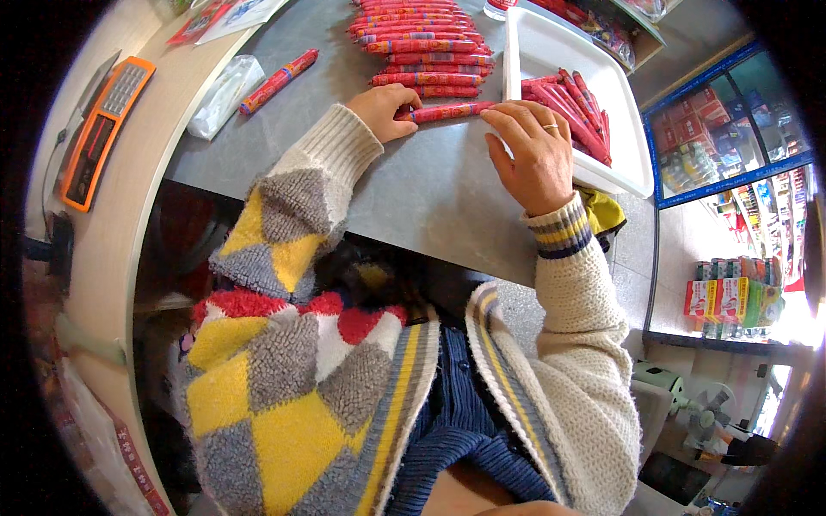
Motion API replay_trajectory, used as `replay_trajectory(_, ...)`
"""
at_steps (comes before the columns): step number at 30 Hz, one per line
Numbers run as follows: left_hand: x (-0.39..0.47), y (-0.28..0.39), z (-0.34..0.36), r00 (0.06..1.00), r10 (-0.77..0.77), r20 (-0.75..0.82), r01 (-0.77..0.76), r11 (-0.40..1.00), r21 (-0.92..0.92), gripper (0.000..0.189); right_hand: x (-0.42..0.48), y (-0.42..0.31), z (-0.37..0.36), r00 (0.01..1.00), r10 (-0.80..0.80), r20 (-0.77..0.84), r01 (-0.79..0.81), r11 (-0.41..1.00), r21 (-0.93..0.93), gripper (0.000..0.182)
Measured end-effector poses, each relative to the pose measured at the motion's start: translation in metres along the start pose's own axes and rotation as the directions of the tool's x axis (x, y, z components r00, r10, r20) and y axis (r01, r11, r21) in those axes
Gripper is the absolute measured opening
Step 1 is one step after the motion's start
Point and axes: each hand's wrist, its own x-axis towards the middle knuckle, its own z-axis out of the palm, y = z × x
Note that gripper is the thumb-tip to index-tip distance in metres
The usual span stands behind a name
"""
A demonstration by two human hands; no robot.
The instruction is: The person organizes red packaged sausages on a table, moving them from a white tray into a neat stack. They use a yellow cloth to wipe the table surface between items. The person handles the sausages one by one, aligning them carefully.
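A red plastic-wrapped stick, sausage-like, (448, 113) lies on the grey tabletop (419, 193). At its left end my left hand (385, 113) holds it between thumb and fingers. My right hand (532, 151), a ring on one finger, touches its right end with the fingertips. Just beyond, many similar red sticks (426, 58) lie side by side in a stack. A white plastic tray (626, 129) at the right holds several more red sticks (574, 109) in a loose heap; my right hand partly covers its near left corner.
Another red stick (279, 82) lies apart at the left, beside a white plastic packet of tissues (226, 97). An orange-framed device with keys (108, 132) rests on the pale counter (122, 258). A yellow cloth item (600, 211) is below the tray. A bottle (500, 8) stands behind.
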Motion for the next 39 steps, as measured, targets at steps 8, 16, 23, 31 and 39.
replay_trajectory(8,-0.001,0.008,-0.003,1.000,0.012,-0.008,-0.014,0.954,-0.298,0.027,0.001,0.007,0.009,0.992,-0.069,-0.107,0.073,0.996,0.040,0.022)
replay_trajectory(16,-0.009,0.029,-0.031,0.986,0.047,0.158,0.099,0.598,-0.795,0.020,-0.003,-0.018,0.013,0.982,-0.178,0.069,0.156,0.957,0.244,0.036)
replay_trajectory(23,-0.004,0.027,-0.020,0.993,-0.009,-0.120,-0.101,0.479,-0.872,0.011,-0.007,-0.026,0.009,0.954,-0.110,0.277,-0.025,0.896,0.443,0.048)
replay_trajectory(31,-0.003,0.024,-0.015,0.986,0.005,-0.167,-0.157,0.361,-0.919,0.016,-0.009,-0.013,0.016,0.973,-0.135,0.190,-0.096,0.511,0.854,0.033)
replay_trajectory(39,0.010,0.018,-0.015,0.952,-0.061,-0.299,-0.212,0.570,-0.794,0.020,-0.006,-0.010,0.000,0.992,0.070,0.107,-0.125,0.701,0.702,0.022)
